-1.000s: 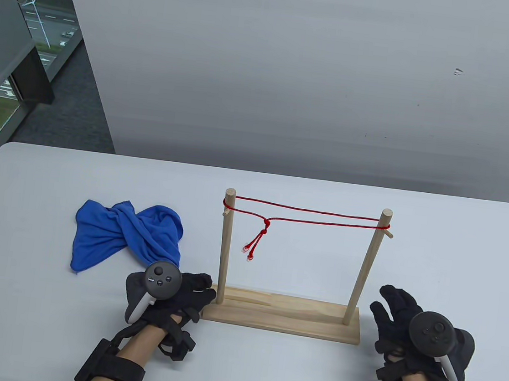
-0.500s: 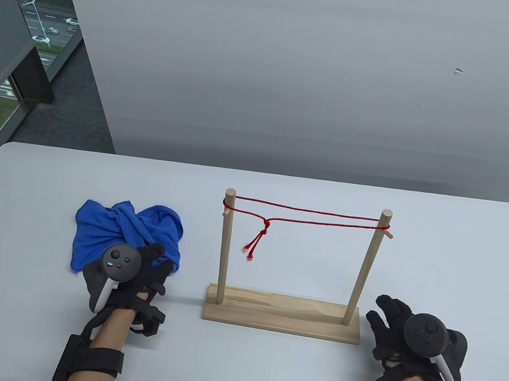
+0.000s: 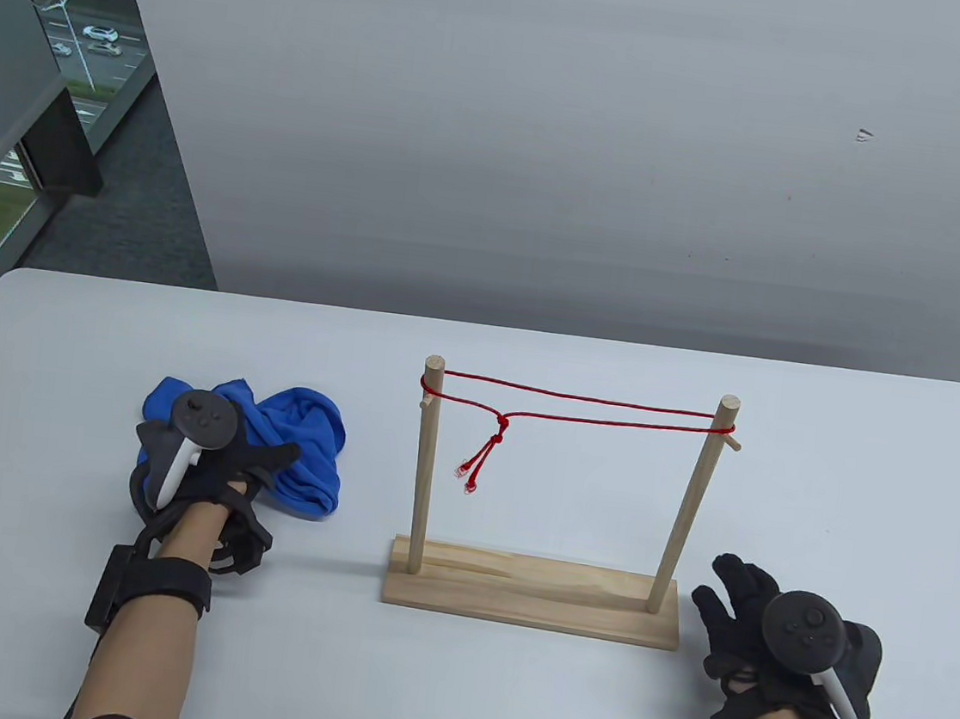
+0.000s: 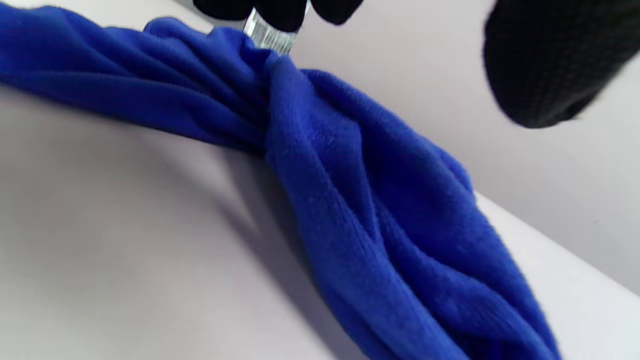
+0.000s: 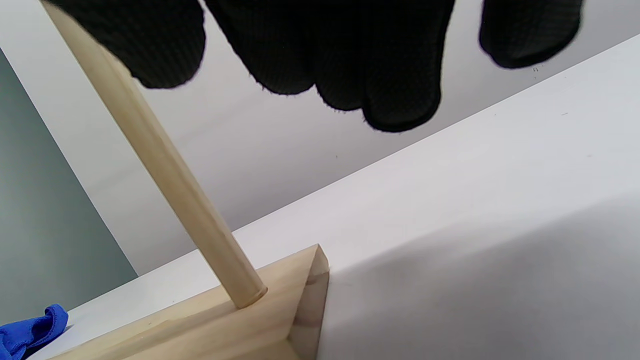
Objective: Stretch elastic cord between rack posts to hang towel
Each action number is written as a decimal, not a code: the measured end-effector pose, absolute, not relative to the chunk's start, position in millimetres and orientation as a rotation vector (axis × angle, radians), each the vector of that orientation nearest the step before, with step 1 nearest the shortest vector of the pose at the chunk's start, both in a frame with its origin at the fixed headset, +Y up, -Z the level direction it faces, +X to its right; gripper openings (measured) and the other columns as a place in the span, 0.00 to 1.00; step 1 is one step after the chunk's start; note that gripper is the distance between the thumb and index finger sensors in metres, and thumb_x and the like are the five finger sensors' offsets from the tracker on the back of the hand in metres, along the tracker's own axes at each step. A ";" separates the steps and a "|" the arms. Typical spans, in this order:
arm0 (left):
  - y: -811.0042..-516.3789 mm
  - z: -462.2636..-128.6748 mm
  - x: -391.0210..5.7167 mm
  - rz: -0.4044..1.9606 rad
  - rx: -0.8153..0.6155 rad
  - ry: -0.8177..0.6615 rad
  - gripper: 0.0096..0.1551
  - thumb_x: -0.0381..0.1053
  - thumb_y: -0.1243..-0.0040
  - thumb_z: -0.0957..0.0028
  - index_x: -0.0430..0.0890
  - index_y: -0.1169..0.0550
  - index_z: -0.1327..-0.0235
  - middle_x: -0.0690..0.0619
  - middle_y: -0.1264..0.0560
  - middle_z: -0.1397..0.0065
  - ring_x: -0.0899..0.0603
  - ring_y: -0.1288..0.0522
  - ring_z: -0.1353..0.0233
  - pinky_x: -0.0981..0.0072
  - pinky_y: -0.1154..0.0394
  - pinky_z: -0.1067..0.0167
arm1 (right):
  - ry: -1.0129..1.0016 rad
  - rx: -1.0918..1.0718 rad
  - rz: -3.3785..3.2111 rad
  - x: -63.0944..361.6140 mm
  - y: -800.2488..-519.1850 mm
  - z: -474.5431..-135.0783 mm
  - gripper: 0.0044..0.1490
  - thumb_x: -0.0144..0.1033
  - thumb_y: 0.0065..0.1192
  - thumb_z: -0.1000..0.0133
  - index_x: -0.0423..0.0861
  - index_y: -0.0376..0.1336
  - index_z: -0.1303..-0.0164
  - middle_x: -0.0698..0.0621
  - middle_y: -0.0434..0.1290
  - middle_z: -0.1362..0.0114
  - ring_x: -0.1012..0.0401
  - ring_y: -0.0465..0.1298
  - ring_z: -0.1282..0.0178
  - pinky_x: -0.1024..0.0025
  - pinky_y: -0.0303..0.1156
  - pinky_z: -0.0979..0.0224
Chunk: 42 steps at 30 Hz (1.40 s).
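Red elastic cord (image 3: 579, 405) runs doubled between the tops of the two rack posts (image 3: 424, 466) at frame centre, knotted tails dangling near the left one. Left of the rack, the blue towel (image 3: 297, 447) lies bunched on the counter (image 3: 492, 707); the left hand (image 3: 216, 468) rests on it, grip unclear. At lower right, the right hand (image 3: 749, 615) hovers beside the base, fingers spread, holding nothing

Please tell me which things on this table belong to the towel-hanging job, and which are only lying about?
Belong to the job:
- wooden rack
- red elastic cord, stretched between the posts
- blue towel, under the left hand

Only lying about:
- nothing else shows on the table
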<state>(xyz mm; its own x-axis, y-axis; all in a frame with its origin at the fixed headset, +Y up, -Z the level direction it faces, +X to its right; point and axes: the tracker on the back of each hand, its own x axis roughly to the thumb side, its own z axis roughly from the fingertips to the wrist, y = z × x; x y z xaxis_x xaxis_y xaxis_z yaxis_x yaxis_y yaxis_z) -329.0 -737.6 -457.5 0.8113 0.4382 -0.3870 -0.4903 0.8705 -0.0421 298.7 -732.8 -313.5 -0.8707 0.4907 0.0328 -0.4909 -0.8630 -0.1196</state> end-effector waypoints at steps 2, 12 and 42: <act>-740.2 -467.4 -329.2 0.495 -0.180 0.393 0.74 0.82 0.27 0.70 0.47 0.46 0.18 0.45 0.47 0.12 0.31 0.48 0.14 0.17 0.54 0.29 | -0.174 -0.001 2.626 298.8 -732.9 -313.7 0.41 0.54 0.58 0.47 0.42 0.58 0.29 0.37 0.62 0.27 0.42 0.72 0.32 0.31 0.60 0.33; -761.6 -498.9 -317.3 0.328 -0.381 0.418 0.84 0.84 0.26 0.76 0.44 0.51 0.17 0.42 0.50 0.13 0.30 0.46 0.16 0.17 0.49 0.29 | -0.165 -0.027 2.622 303.1 -734.5 -315.0 0.41 0.54 0.58 0.47 0.42 0.57 0.29 0.37 0.62 0.27 0.42 0.72 0.32 0.31 0.60 0.33; -707.3 -433.7 -297.3 0.361 0.112 0.269 0.35 0.59 0.22 0.60 0.45 0.21 0.43 0.48 0.17 0.43 0.43 0.14 0.54 0.46 0.19 0.48 | -0.245 0.012 2.620 301.0 -722.3 -308.5 0.41 0.54 0.57 0.47 0.43 0.57 0.29 0.37 0.62 0.27 0.42 0.72 0.31 0.31 0.59 0.33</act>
<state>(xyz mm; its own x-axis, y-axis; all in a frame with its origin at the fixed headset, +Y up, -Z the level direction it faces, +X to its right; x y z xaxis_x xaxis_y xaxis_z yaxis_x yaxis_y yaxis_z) -297.3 -707.3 -433.7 0.9005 0.3626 -0.2401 -0.3331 0.9300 0.1556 301.0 -722.3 -308.5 -0.8725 0.4857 0.0543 -0.4873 -0.8562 -0.1714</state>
